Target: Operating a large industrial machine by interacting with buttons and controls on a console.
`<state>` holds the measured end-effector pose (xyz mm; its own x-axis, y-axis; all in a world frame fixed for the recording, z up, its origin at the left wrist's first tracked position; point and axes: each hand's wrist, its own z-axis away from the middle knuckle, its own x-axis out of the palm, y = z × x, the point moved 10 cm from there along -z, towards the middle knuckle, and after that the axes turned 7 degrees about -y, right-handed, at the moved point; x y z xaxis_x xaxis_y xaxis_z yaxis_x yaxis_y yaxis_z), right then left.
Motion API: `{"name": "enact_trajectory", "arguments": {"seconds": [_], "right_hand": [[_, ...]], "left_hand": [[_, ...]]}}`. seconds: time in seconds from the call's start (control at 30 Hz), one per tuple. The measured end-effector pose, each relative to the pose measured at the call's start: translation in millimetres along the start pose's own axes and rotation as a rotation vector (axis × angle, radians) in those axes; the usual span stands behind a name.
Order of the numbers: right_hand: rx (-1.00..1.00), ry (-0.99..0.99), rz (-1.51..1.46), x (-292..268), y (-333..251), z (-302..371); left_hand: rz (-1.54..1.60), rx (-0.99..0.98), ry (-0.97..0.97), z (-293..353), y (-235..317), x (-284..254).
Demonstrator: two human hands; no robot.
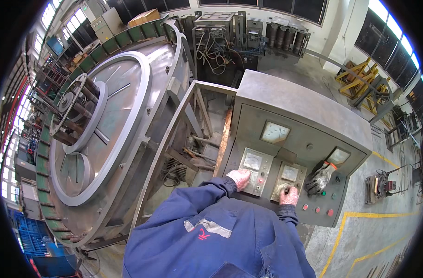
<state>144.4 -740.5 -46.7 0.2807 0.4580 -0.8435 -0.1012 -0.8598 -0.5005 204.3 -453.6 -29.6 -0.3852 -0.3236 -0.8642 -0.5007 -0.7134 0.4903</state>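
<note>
Before me stands a grey metal control cabinet (309, 111) with a sloping front panel. My left hand (240, 179), fingers closed, rests at the left edge of a small control module (256, 172) with a meter; what its fingertips grip is hidden. A second meter module (289, 172) sits to the right. There my right hand (289, 196) pinches a dark round knob (285, 188) below the meter. Grey work gloves (319, 180) with an orange cuff lie on the panel, right of that module. A larger meter (274, 132) is set higher up.
Red push buttons (317, 210) line the panel's lower right. A large round steel machine (114, 125) fills the left, behind a metal frame (167, 148). Cables (214, 53) hang from equipment at the back. Yellow stands (360, 78) are at far right, and yellow floor lines (378, 215) nearer.
</note>
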Motion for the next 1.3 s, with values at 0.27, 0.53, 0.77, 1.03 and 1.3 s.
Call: {"name": "enact_trajectory", "arguments": {"seconds": [0.27,0.53,0.77,1.03,1.3], "right_hand": [[0.043,-0.011,-0.052,-2.5,-0.6,-0.4],[0.034,0.001,-0.051,-2.4,0.1,-0.4],[0.047,-0.015,-0.048,-0.6,2.3,-0.8],[0.038,-0.014,-0.009,1.2,5.4,-0.8],[0.06,-0.02,-0.043,-1.0,3.4,-1.3]], "left_hand": [[-0.016,0.003,-0.028,-1.7,0.8,2.9],[-0.031,0.006,-0.019,-2.6,-0.5,6.5],[-0.005,-0.011,-0.026,-2.1,-2.5,8.1],[-0.03,-0.035,-0.051,-2.9,-2.1,8.4],[-0.041,-0.02,-0.035,-3.8,-2.3,10.3]]}}
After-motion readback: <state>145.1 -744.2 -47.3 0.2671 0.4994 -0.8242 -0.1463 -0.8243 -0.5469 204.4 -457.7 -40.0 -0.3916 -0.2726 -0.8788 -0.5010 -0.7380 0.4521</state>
